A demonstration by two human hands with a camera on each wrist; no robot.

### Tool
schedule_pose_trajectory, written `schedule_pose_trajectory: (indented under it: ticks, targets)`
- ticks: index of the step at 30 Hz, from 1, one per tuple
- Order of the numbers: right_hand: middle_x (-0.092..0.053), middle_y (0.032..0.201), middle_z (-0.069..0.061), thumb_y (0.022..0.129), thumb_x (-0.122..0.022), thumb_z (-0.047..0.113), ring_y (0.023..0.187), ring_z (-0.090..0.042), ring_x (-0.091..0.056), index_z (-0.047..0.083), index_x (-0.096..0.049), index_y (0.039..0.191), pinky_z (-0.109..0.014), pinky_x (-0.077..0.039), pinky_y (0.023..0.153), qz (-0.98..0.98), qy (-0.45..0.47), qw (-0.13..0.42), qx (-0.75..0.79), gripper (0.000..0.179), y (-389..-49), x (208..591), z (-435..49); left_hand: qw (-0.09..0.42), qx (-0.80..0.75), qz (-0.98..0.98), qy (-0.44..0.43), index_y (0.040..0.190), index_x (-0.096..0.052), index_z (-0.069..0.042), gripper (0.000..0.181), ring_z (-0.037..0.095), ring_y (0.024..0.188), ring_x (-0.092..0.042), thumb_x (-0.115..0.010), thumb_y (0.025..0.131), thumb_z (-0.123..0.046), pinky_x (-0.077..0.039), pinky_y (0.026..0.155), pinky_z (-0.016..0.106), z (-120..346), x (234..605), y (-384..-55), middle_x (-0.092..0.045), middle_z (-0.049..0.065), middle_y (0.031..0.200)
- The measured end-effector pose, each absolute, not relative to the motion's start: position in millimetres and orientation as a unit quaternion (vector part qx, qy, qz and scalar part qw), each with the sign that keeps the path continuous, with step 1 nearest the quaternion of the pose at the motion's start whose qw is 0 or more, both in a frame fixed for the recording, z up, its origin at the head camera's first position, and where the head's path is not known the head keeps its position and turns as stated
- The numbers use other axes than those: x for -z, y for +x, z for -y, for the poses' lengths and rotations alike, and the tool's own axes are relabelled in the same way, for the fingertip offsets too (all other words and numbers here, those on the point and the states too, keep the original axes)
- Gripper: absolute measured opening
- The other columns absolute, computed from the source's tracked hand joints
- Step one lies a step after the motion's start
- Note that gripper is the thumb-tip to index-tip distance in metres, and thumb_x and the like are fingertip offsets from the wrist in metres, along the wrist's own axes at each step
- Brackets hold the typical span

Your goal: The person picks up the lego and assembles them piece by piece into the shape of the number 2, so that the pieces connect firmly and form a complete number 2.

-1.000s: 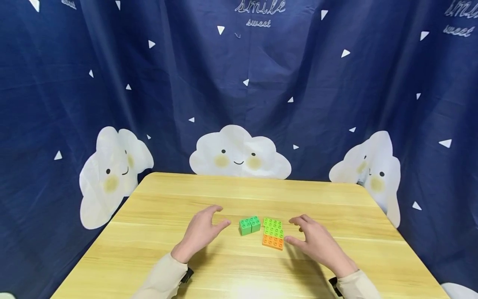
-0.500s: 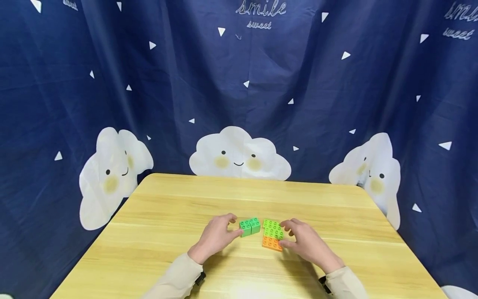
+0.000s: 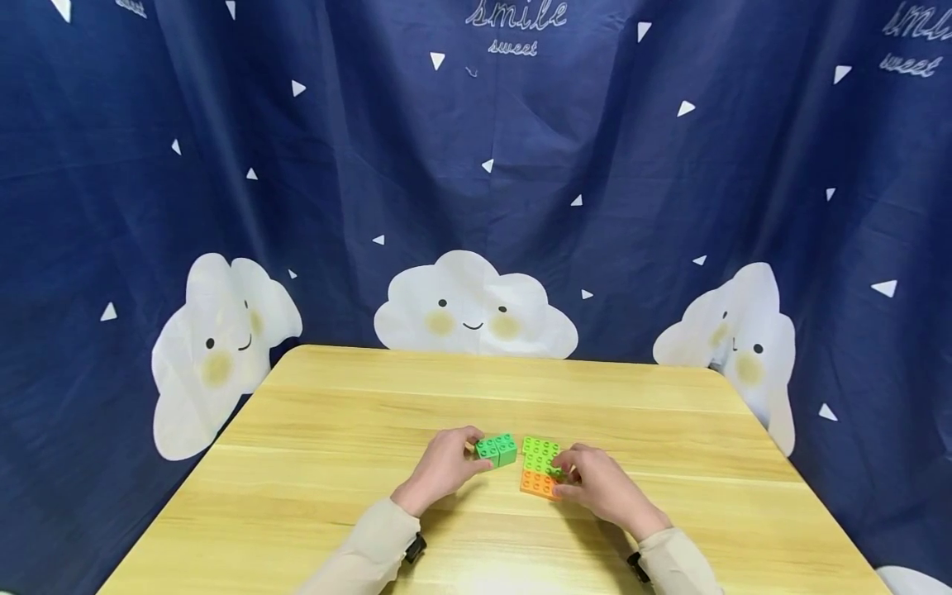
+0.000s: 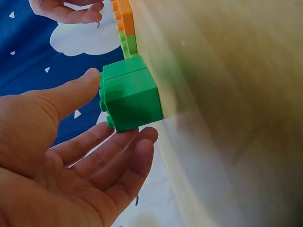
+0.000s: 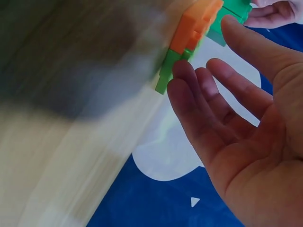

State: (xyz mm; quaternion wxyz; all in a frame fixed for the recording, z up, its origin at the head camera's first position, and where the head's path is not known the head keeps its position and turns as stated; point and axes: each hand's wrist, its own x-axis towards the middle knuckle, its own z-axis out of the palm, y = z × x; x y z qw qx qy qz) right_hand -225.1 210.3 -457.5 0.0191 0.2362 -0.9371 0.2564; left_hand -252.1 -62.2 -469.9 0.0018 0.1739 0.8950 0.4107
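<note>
Two green toy building blocks stand side by side on the table, studs up. My left hand is around their left end, thumb in front and fingers behind. In the left wrist view, the thumb is near the studs of the green blocks and the fingertips lie by the end face; a firm grip is not visible. Right of them lie lime building blocks with an orange building block against their near side. My right hand is at their right edge, fingers loosely bent, thumb by the orange block.
The light wood table has rounded far corners. Behind it hangs a dark blue curtain with white clouds and triangles. A narrow gap separates the green blocks from the lime ones.
My left hand has moved right and come around the green blocks. The right hand has moved left to the edge of the lime and orange blocks. The blocks have not visibly shifted.
</note>
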Motion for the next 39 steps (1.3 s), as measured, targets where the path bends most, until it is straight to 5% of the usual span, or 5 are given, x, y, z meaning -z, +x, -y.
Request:
schedule_pose_trajectory:
  ticks: [39]
  targets:
    - [-0.062, 0.09, 0.004, 0.08, -0.086, 0.01, 0.076, -0.008, -0.053, 0.008, -0.075, 0.1, -0.026, -0.047, 0.067, 0.933, 0.275, 0.013, -0.23, 0.023, -224, 468, -200, 0.039, -0.438, -0.879, 0.185, 0.114, -0.07, 0.003, 0.031, 0.019, 0.09, -0.069, -0.08, 0.087, -0.006, -0.059, 0.076, 0.028, 76, 470, -249, -0.072, 0.01, 0.103]
